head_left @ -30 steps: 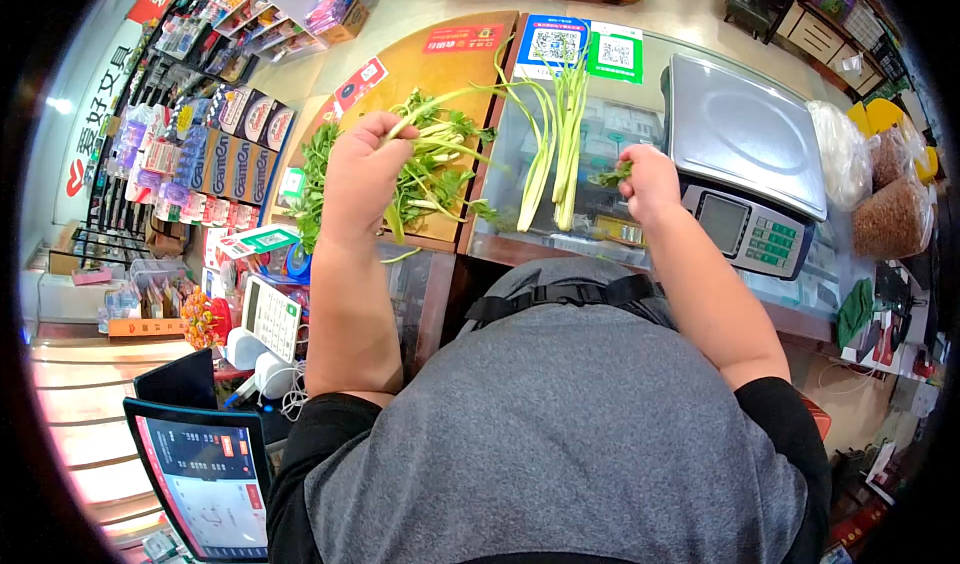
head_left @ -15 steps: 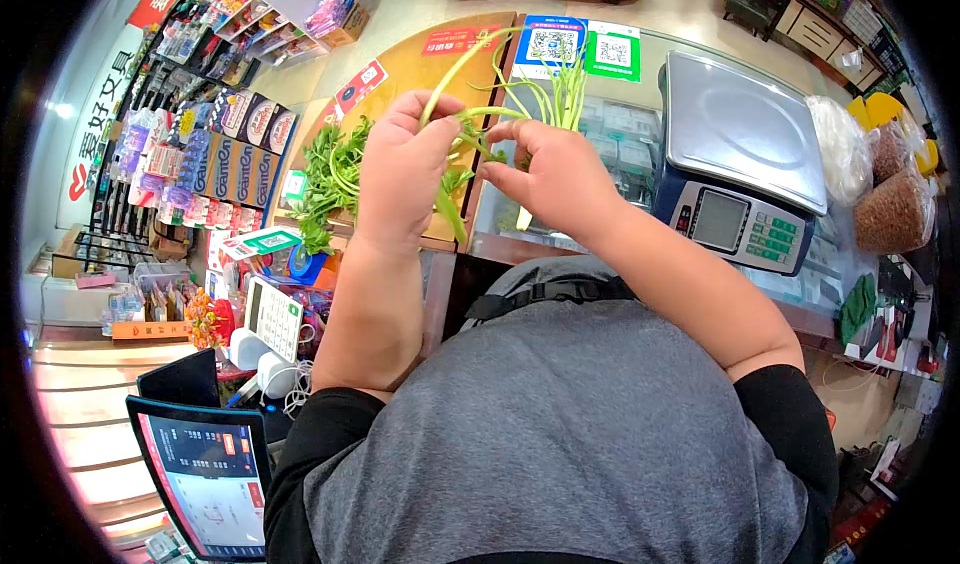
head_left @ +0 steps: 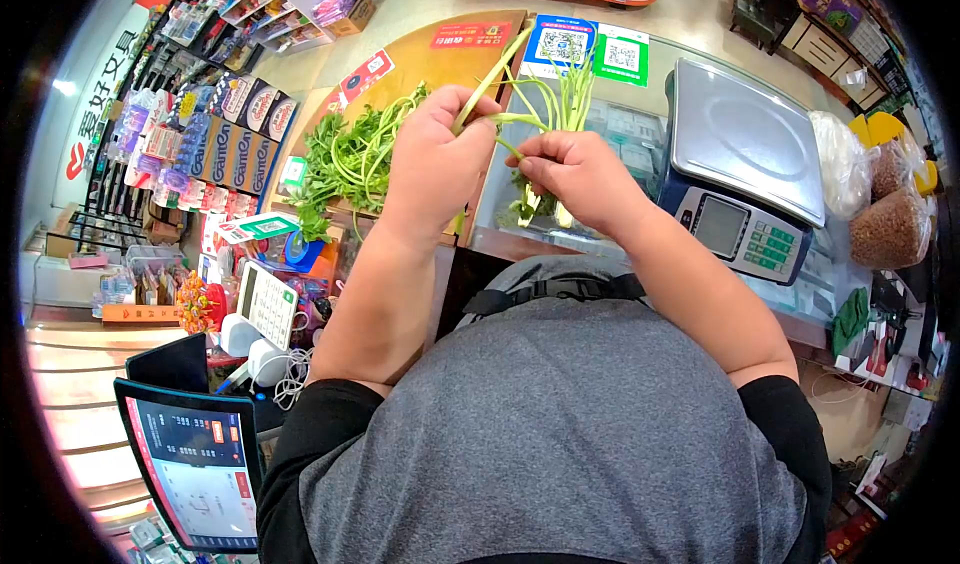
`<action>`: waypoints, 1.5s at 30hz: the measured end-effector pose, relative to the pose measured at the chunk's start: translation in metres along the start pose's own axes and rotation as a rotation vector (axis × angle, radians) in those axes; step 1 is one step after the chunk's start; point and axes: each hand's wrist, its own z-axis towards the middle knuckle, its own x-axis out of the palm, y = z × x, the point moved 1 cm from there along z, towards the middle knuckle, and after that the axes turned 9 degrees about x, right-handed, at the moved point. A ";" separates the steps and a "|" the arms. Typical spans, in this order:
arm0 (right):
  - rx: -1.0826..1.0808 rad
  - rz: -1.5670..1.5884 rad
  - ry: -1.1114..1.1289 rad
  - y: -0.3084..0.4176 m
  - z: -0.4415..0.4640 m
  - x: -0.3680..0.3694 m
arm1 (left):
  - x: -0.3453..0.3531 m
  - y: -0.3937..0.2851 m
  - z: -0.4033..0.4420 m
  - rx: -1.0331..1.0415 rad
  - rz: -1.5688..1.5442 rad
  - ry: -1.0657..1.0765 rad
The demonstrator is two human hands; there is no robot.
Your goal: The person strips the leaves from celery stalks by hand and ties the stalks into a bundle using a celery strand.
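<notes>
My left hand (head_left: 440, 159) is closed around a pale green celery stalk (head_left: 497, 72), which slants up and to the right out of the fist. Beside it, my right hand (head_left: 585, 179) pinches a thin green side stem (head_left: 508, 148) of the celery between thumb and fingertips. Behind my right hand, a bunch of bare celery stalks (head_left: 575, 99) lies on the glass counter, its pale ends showing below the hand. A heap of leafy celery greens (head_left: 345, 154) rests on the wooden counter to the left of my left hand.
A digital scale (head_left: 745, 154) stands on the glass counter (head_left: 640, 114) at right, with bags of brown grains (head_left: 888, 226) beyond. Payment code cards (head_left: 622, 56) lie at the back. A calculator (head_left: 267, 304) and a monitor (head_left: 195, 464) are at left.
Both hands have shifted slightly right, and my right hand is a little lower. The leafy piece hanging beneath my left hand is now mostly out of sight. The view has also shifted slightly.
</notes>
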 end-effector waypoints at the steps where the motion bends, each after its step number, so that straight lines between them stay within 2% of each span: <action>1: 0.014 0.053 0.022 -0.001 0.000 0.000 | 0.000 0.000 0.000 0.019 0.051 0.006; 3: 0.041 0.158 0.067 -0.002 -0.001 0.000 | 0.000 0.001 0.000 0.079 0.079 0.030; 6: 0.064 0.116 0.061 -0.007 0.000 -0.004 | -0.001 0.002 -0.002 0.131 0.115 0.065; 9: 0.085 -0.197 -0.015 0.002 -0.006 -0.007 | -0.003 -0.002 -0.005 0.155 0.237 0.108; 12: 0.021 -0.272 -0.024 0.002 -0.007 -0.007 | -0.004 -0.003 -0.006 0.171 0.306 0.118; 21: 0.138 0.266 0.072 -0.016 -0.004 -0.010 | -0.005 0.000 -0.008 0.208 0.328 0.113; 24: 0.152 0.317 0.111 -0.019 -0.007 -0.013 | -0.005 -0.001 -0.008 0.220 0.349 0.163; 27: 0.034 -0.072 -0.012 -0.021 -0.007 -0.014 | -0.003 -0.003 -0.010 0.181 0.340 0.227; 30: -0.299 -0.648 -0.193 -0.012 -0.014 -0.011 | 0.001 -0.005 -0.013 0.167 0.354 0.281; 33: -0.414 -0.726 -0.294 -0.011 -0.018 -0.007 | 0.002 -0.002 -0.013 0.217 0.409 0.298; 36: -0.340 -0.450 -0.445 -0.025 -0.013 -0.004 | 0.004 0.000 -0.012 0.228 0.438 0.282; 38: -0.108 -0.167 -0.406 -0.034 -0.006 -0.007 | 0.004 -0.001 -0.012 0.208 0.442 0.238; 39: 0.008 -0.025 -0.385 -0.039 -0.003 -0.008 | 0.004 -0.003 -0.012 0.195 0.443 0.203; 42: 0.295 0.663 -0.203 -0.057 0.002 -0.021 | -0.001 -0.006 -0.008 0.177 0.449 0.153; 45: 0.373 0.915 -0.043 -0.060 -0.004 -0.027 | -0.011 -0.006 -0.005 0.167 0.415 0.122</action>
